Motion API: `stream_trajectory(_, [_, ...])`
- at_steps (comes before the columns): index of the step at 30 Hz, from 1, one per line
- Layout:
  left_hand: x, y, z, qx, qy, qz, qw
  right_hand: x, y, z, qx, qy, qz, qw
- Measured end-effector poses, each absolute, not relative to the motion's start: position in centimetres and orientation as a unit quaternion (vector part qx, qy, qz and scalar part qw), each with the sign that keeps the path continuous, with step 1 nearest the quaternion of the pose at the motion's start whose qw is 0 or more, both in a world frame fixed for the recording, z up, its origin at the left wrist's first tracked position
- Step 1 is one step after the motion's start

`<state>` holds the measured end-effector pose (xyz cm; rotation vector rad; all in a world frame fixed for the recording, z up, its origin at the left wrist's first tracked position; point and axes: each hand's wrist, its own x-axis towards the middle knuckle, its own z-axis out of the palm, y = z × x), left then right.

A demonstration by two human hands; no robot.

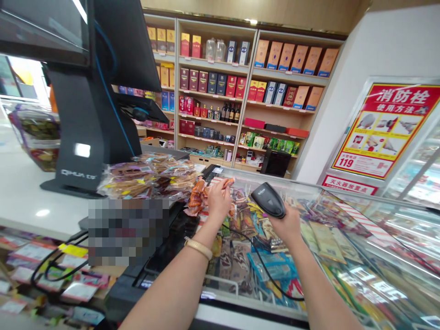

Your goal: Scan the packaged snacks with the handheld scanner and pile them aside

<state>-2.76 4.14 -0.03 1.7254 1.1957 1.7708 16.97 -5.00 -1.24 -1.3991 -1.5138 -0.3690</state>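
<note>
1. Over the far left part of the glass counter (295,185), the left hand (219,200) has its fingertips drawn together on an orange-red packet (229,182).
2. More wrapped snacks (196,199) bunch just left; I cannot tell whether they hang from that hand.
3. The packet is probably light, its film slippery; pinching a wrapper end should suit.
4. To the right, the right hand (288,223) curls around the near end of a black scanner (267,199), likely stiff, best gripped there.
</note>
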Motion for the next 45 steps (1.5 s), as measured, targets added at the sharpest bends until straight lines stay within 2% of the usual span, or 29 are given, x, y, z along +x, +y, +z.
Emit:
stream_trajectory(5, [-1.8,5.0,-0.4,0.473,0.343,0.681,0.441,16.9,-4.9,-1.1,-0.570,-0.627,-0.154,0.508])
stream_trajectory(9, [-1.6,5.0,-0.5,0.433,0.293,0.689,0.502,16.8,-4.9,-1.2,-0.548,-0.641,-0.142,0.518])
stream_trajectory(28, [-0.3,4.3,-1.1,0.587,0.241,0.635,0.441,16.0,-5.0,-0.8,-0.539,-0.654,-0.069,0.526])
stream_trajectory(31, [-0.4,4.1,-0.9,0.608,0.255,0.633,0.406,16.1,-5.1,-0.8,-0.543,-0.645,-0.077,0.532])
stream_trajectory(34, [-0.2,3.3,-0.9,0.646,0.302,0.624,0.319,16.3,-5.3,-0.6,-0.556,-0.612,-0.111,0.551])
stream_trajectory(37, [0.3,2.1,-1.3,0.740,0.336,0.542,0.213,16.7,-5.3,-0.4,-0.566,-0.572,-0.152,0.574])
stream_trajectory(40, [1.1,0.7,-2.2,0.861,0.299,0.386,0.143,17.3,-5.2,-0.4,-0.577,-0.545,-0.178,0.581])
stream_trajectory(42, [1.6,0.1,-2.8,0.903,0.277,0.302,0.127,17.4,-5.1,-0.4,-0.582,-0.540,-0.187,0.578])
stream_trajectory(45, [2.0,-0.5,-3.2,0.921,0.264,0.244,0.148,17.2,-5.2,-0.4,-0.579,-0.552,-0.192,0.568])
